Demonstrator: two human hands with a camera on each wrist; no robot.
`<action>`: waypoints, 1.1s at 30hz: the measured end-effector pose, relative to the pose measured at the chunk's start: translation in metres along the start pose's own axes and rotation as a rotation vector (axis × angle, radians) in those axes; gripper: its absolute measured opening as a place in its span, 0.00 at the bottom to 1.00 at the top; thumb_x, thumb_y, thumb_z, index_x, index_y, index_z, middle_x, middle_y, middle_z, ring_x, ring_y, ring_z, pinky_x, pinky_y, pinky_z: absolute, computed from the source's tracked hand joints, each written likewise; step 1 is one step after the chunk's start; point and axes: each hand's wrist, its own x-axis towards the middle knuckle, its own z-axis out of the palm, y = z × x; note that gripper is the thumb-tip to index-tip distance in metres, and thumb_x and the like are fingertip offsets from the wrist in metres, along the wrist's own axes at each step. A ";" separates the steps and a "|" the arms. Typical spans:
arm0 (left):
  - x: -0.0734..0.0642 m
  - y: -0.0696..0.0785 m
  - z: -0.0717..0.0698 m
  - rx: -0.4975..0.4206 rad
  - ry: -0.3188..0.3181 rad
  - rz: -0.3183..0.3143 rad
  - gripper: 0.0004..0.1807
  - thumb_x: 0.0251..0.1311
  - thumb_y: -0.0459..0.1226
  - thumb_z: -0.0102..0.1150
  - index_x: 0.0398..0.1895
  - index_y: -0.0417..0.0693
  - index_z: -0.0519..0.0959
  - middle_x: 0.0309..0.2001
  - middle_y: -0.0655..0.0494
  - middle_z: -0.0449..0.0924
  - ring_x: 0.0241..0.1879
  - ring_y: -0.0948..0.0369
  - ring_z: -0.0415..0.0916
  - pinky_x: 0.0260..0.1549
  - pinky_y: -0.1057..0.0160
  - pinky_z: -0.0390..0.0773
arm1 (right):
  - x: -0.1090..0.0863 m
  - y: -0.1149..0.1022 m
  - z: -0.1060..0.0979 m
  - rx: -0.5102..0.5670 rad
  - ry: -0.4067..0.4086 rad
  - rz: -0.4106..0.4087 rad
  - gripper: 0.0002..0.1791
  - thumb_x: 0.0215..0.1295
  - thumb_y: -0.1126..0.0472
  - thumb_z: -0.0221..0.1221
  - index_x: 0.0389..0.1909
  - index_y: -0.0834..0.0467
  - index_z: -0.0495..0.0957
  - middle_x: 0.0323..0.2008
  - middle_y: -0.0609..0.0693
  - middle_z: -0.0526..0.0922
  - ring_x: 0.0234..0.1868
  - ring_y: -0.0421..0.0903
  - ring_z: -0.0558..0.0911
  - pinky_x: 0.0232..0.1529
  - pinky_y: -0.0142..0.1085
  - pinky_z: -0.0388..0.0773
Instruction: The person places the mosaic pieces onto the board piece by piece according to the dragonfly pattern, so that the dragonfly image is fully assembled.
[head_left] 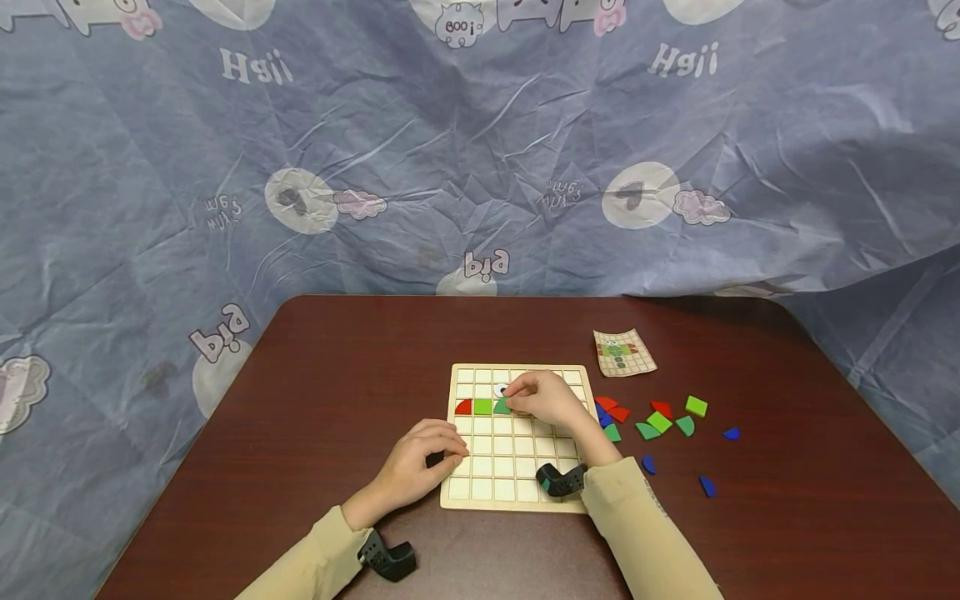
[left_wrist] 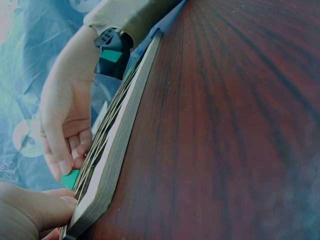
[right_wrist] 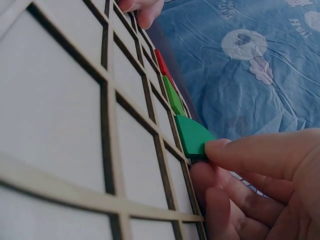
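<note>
A wooden grid board (head_left: 492, 467) lies flat on the table. My right hand (head_left: 546, 398) pinches a green quarter-circle piece (right_wrist: 194, 137) between thumb and fingers, low over a cell in the board's second row. Beside that piece sit a light green square (head_left: 482, 407) and a red quarter-circle piece (head_left: 464, 407), in line toward the left edge. A white eye piece (head_left: 500, 389) lies one row farther back, partly covered by the right fingers. At the board's left edge rests my left hand (head_left: 422, 460), its thumb and fingertips touching the rim.
Right of the board lie scattered red, blue and green pieces (head_left: 660, 422), some close to its edge. A small pattern card (head_left: 625, 353) with a coloured figure on a grid lies behind them. A printed blue cloth (head_left: 420, 167) hangs behind the table (head_left: 360, 358).
</note>
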 end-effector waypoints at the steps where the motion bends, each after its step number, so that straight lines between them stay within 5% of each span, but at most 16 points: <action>1: 0.000 0.000 0.000 -0.002 0.000 0.001 0.05 0.55 0.33 0.64 0.34 0.51 0.85 0.40 0.61 0.81 0.51 0.57 0.72 0.51 0.59 0.73 | 0.000 0.000 0.000 -0.001 -0.001 -0.002 0.08 0.60 0.63 0.62 0.38 0.62 0.83 0.29 0.49 0.82 0.29 0.45 0.81 0.30 0.36 0.79; 33: 0.000 0.000 0.000 0.006 0.001 -0.009 0.05 0.54 0.34 0.64 0.33 0.52 0.85 0.40 0.62 0.81 0.51 0.57 0.72 0.51 0.59 0.73 | 0.000 0.000 0.003 -0.116 0.064 0.023 0.04 0.57 0.61 0.65 0.33 0.54 0.86 0.31 0.45 0.82 0.28 0.42 0.76 0.30 0.36 0.73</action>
